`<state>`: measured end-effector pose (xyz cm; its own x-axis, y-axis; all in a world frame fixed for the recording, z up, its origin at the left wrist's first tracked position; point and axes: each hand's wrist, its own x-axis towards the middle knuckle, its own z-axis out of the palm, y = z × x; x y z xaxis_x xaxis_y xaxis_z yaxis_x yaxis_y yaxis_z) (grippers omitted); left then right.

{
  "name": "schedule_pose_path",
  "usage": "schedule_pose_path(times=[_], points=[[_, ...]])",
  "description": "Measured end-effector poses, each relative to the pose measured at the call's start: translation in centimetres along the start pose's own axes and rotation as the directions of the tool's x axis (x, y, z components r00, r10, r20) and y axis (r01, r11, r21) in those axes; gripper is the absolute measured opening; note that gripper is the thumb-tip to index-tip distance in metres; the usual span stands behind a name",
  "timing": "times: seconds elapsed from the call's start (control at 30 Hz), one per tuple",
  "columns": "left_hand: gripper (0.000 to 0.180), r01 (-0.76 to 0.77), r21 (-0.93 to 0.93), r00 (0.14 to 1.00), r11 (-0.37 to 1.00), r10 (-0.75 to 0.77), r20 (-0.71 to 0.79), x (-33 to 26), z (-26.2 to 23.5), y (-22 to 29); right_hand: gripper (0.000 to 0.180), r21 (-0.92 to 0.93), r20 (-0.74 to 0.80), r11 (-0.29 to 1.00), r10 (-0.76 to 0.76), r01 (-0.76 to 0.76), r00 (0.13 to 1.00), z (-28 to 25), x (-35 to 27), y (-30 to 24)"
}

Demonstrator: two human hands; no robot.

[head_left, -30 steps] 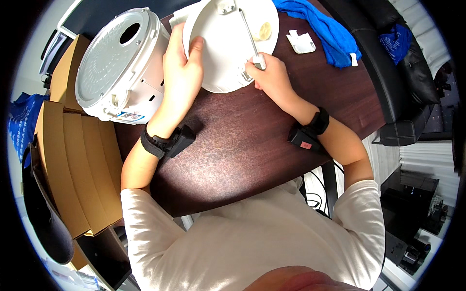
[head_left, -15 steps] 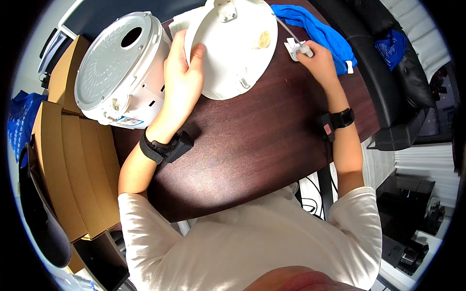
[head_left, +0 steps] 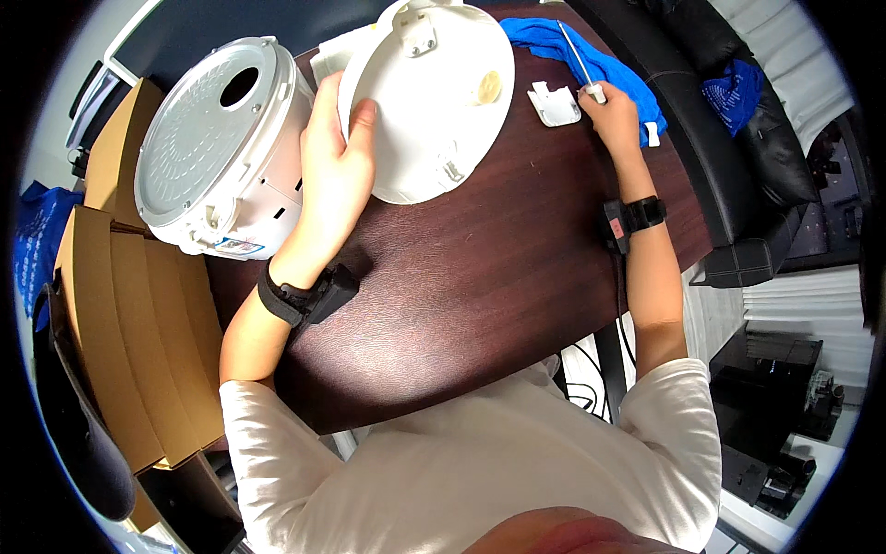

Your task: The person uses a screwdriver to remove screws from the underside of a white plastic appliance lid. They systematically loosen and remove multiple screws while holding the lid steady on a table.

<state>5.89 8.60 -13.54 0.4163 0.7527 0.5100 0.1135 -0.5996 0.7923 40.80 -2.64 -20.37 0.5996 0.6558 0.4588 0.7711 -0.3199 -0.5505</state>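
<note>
Dark wood table (head_left: 480,277) fills the centre of the frame. Tan cardboard boxes (head_left: 120,305) stacked along the left edge. White round appliance body (head_left: 217,157) sits upper left on the table, perforated grey top with a hole facing up. White round lid (head_left: 434,97) at top centre, tilted, inner side toward the person. Blue cloth (head_left: 563,46) lies upper right, just beside the lid. Left hand (head_left: 332,175) grips the lid's left rim, thumb over the inside face, fingers behind. Right hand (head_left: 614,109) is closed around a thin metal tool (head_left: 577,60) with a white handle, shaft pointing to the top of frame over the cloth. Small white plastic piece (head_left: 554,103) lies on the table between lid and right hand. Black straps on both wrists.
</note>
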Motion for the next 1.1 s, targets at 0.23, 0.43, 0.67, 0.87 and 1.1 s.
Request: schedule_pose_path(times=[0.23,0.43,0.67,0.87,1.1], points=[[0.027,-0.015,-0.027,1.0,1.0,0.015,-0.002,0.0,0.0,0.2,0.024,-0.009,0.12,0.999,0.048,-0.047,0.992,0.2,0.2,0.2],[0.026,-0.002,-0.047,1.0,0.999,0.002,0.002,-0.1,0.0,0.2,0.025,-0.021,0.135,0.996,0.087,-0.085,0.987,0.0,0.3,0.2],[0.026,-0.035,-0.058,0.999,0.998,0.034,-0.008,0.0,0.1,-0.2,0.025,-0.016,0.128,0.996,0.088,-0.087,0.988,0.0,0.1,0.1],[0.027,-0.034,-0.038,0.999,0.999,0.034,-0.007,0.0,0.1,0.1,0.025,-0.011,0.122,0.998,0.067,-0.066,0.99,0.0,-0.1,-0.2],[0.027,-0.013,-0.039,1.0,0.999,0.013,0.003,0.0,0.0,0.0,0.027,0.088,0.056,0.985,0.146,-0.15,0.988,-0.1,-0.1,-0.5]])
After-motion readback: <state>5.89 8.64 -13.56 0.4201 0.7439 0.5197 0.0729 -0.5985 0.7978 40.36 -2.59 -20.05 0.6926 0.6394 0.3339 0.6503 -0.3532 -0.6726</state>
